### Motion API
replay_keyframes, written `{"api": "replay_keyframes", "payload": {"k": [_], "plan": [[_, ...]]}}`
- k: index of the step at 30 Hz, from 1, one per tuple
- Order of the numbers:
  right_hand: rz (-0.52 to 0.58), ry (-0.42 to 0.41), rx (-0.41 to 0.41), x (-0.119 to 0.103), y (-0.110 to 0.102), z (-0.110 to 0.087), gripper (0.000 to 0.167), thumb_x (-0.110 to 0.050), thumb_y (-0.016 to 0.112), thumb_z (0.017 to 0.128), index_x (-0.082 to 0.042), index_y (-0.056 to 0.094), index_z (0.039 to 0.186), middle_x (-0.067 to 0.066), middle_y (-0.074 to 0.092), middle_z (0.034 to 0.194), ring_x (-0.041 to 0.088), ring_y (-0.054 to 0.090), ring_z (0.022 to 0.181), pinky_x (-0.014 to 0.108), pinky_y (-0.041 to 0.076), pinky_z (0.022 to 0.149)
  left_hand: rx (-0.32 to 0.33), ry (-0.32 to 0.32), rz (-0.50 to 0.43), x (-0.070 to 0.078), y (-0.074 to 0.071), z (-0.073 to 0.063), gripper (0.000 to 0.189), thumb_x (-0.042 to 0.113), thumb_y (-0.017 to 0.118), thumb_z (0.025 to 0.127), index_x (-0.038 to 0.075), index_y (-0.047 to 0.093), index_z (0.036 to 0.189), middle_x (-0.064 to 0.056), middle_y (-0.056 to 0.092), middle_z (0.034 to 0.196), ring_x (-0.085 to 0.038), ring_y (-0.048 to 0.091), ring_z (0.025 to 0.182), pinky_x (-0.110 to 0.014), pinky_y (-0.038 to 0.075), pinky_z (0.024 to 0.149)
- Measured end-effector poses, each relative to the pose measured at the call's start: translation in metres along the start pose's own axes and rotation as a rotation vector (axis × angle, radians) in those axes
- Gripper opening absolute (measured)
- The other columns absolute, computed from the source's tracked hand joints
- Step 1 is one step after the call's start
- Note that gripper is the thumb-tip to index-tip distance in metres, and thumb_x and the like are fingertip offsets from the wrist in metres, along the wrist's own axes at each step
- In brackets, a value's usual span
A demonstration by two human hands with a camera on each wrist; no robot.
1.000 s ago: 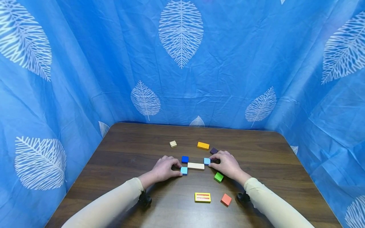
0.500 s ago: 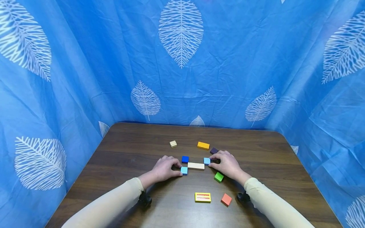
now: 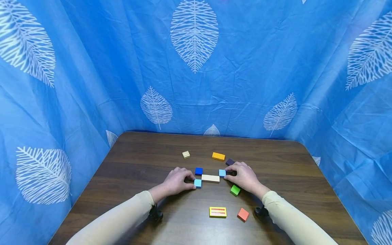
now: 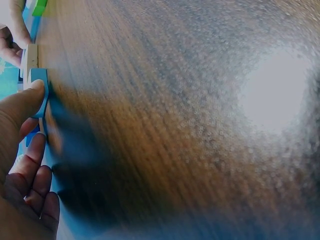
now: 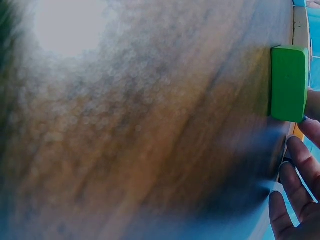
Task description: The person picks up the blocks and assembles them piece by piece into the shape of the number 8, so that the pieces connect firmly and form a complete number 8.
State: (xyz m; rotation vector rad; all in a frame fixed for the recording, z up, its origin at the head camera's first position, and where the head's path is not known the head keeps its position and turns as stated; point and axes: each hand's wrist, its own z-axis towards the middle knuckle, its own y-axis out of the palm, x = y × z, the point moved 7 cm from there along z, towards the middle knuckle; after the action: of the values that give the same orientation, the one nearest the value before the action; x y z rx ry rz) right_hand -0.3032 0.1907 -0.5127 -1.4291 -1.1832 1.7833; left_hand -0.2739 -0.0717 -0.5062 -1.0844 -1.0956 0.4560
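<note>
My left hand (image 3: 176, 182) pinches a light blue block (image 3: 197, 183) between thumb and index finger. In the left wrist view the thumb presses the near face of that light blue block (image 4: 38, 92), while the other fingers curl loosely beside it. Against its far right corner lies the left end of a long cream block (image 3: 210, 178). At the cream block's right end sits a second light blue block (image 3: 222, 173), held at its right side by the thumb and index finger of my right hand (image 3: 243, 176). In the right wrist view a green block (image 5: 289, 83) largely hides that grip.
Behind the cream block's left end is a dark blue block (image 3: 199, 171). Farther back lie a small ridged cream block (image 3: 185, 154), an orange block (image 3: 218, 156) and a dark purple block (image 3: 229, 162). Nearer are a yellow block with red stripes (image 3: 217, 212) and a red-orange block (image 3: 243, 214).
</note>
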Motion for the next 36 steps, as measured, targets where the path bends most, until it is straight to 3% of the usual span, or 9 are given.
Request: {"api": "replay_keyframes", "payload": {"k": [36], "plan": [[0.003,0.007,-0.006,0.0021,0.0009,0.0009,0.030,-0.039,0.082,0.087,-0.024,0.078,0.113,-0.006,0.067,0.105,0.024,0.056,0.107,0.050,0.044,0.096,-0.012,-0.018,-0.006,0.0000,-0.0001,-0.0002,0.022,0.036,0.085,0.084,0.023,0.075,0.099,0.007,0.067,0.098,-0.020,0.054,0.098,-0.047,0.043,0.088]]}}
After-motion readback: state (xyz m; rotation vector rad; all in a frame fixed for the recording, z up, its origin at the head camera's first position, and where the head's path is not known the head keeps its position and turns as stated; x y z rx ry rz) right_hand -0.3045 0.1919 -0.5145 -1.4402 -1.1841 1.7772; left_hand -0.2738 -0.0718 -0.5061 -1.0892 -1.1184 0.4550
